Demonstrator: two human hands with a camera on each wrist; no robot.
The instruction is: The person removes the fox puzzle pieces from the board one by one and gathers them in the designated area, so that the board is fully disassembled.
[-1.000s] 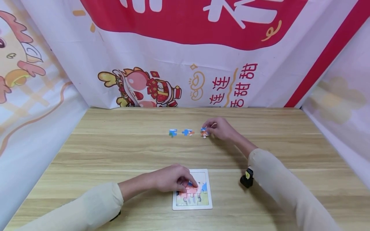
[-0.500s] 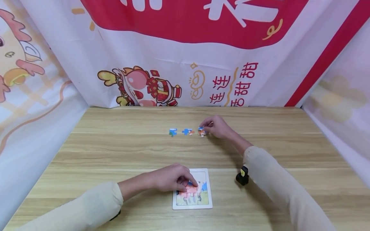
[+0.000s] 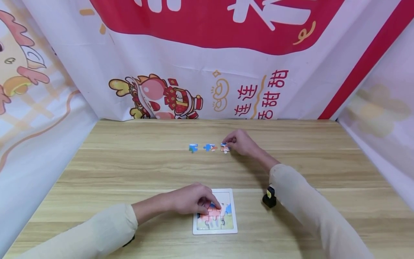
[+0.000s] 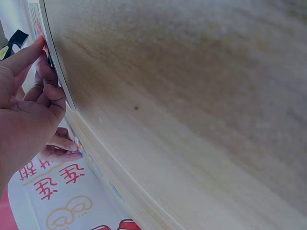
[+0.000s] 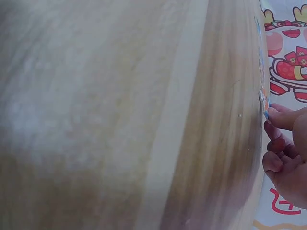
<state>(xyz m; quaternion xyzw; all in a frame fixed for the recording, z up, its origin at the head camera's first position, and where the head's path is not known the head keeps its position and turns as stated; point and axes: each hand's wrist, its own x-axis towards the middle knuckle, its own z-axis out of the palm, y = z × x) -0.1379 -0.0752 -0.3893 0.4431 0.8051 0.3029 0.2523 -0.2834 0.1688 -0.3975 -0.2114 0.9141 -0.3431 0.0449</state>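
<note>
Pinched by its edge between thumb and index finger, a blue-and-orange puzzle piece (image 3: 224, 147) is at the fingertips of my right hand (image 3: 242, 142). It stands at the right end of a row with a blue-and-orange puzzle piece (image 3: 210, 148) and a blue-and-green puzzle piece (image 3: 193, 148). Closer to me, my left hand (image 3: 194, 199) rests its fingertips on the picture inside a white-framed puzzle board (image 3: 235, 216), covering its left part. Pink and yellow pieces lie joined in the board's lower part, below a pale strip. The right wrist view shows the right hand's thumb (image 5: 282, 116) against the piece.
The wooden table (image 3: 136, 165) runs back to a white-and-red printed cloth (image 3: 194, 43). More printed cloth hangs along the left and right sides. A black wrist camera (image 3: 269, 198) sits at the right sleeve.
My right hand has moved slightly left with the puzzle piece, bringing it closer to the other two in the row. My left hand has stayed on the board.
</note>
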